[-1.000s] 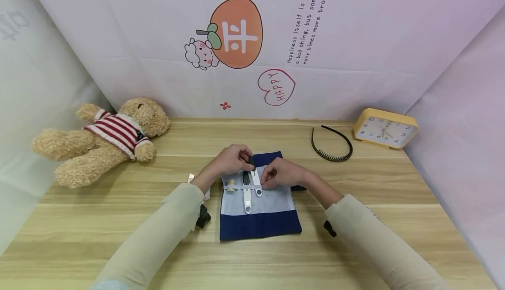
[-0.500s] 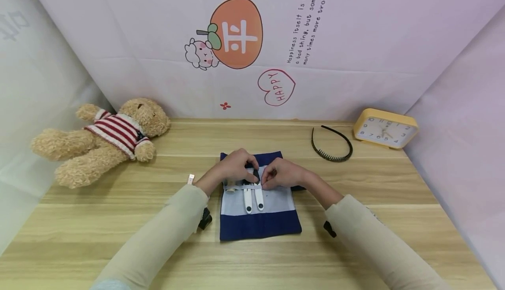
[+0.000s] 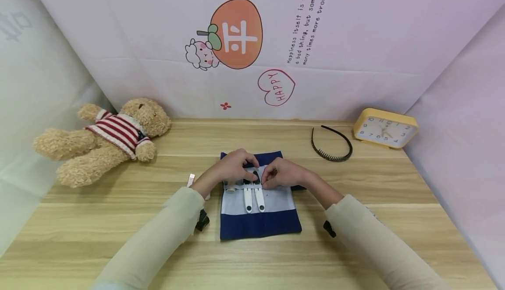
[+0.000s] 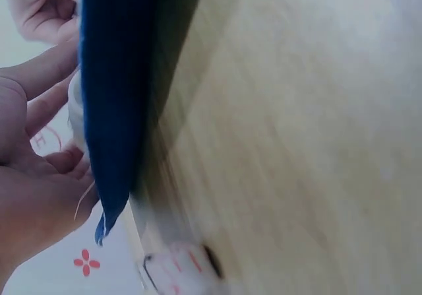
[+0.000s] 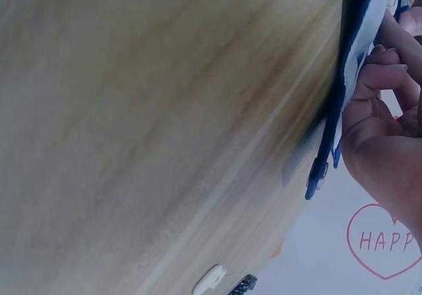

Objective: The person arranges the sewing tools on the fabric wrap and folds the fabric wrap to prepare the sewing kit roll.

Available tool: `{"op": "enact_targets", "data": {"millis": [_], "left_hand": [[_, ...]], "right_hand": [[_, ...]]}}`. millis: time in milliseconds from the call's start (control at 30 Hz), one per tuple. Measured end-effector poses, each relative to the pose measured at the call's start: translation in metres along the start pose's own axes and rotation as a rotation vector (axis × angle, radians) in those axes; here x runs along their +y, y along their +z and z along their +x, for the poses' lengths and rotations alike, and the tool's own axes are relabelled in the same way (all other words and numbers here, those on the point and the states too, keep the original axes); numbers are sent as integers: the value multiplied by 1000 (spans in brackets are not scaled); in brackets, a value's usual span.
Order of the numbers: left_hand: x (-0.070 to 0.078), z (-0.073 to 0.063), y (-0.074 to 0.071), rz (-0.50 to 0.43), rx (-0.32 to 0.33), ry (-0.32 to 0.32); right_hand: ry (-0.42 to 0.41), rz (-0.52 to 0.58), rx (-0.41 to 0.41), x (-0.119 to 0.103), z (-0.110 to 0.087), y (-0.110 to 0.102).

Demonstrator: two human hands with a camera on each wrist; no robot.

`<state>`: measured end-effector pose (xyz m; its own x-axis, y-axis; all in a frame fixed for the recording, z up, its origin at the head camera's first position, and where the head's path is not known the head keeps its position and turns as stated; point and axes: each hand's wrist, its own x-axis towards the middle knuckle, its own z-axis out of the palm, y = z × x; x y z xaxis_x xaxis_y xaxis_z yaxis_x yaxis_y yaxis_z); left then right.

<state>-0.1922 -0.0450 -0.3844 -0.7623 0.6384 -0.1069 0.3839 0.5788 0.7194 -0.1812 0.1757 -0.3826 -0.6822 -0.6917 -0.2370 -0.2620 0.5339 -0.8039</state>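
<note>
In the head view an opened navy fabric pouch (image 3: 260, 226) with pale grey lining lies on the wooden table. Two white-handled tools with dark tops, the left one (image 3: 247, 200) and the right one (image 3: 260, 200), lie side by side under its thin elastic band (image 3: 241, 186). My left hand (image 3: 236, 166) holds the right tool's dark top between thumb and fingers, hiding part of both tools. Beside them, a cream spool (image 3: 231, 189) sits under the band, partly covered by the hand. My right hand (image 3: 285, 172) pinches the band near the right tool.
A teddy bear (image 3: 114, 134) in a striped shirt lies at the back left. A black toothed headband (image 3: 335, 158) and a yellow alarm clock (image 3: 385, 128) are at the back right. A small pale pink item (image 3: 191, 179) lies by the left forearm. A printed cloth backdrop (image 3: 158, 40) stands behind.
My left hand has come down toward me, and the right tool has slid down under the band until it lies level with the left one. My right hand has stayed in place.
</note>
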Motion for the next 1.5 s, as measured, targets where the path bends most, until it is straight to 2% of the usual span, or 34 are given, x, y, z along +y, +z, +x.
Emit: {"op": "enact_targets", "data": {"millis": [100,200,300,633,800,967,1200,1500], "left_hand": [[-2,-7,-6,-54,3,12],[-4,-16,-16,-76,12,47],[-10,-28,-27,-93,37,50],[-39,-70,-55,-183,115,-33],[-51,-83,-60,-150,145,-55],[-61,-92,-63,-118,159,-86],[-73,-104,-64,-119,115,-120],[-75,-111,-67,-99,79,-151]], "right_hand": [[-7,5,1,2,-1,-1],[-7,0,15,1,-3,-4],[-11,4,36,0,-7,-7],[64,62,90,-5,-24,-16],[89,78,82,-1,-27,-16],[79,84,86,3,-31,-17],[89,74,82,10,-35,-18],[101,75,74,16,-31,-13]]}}
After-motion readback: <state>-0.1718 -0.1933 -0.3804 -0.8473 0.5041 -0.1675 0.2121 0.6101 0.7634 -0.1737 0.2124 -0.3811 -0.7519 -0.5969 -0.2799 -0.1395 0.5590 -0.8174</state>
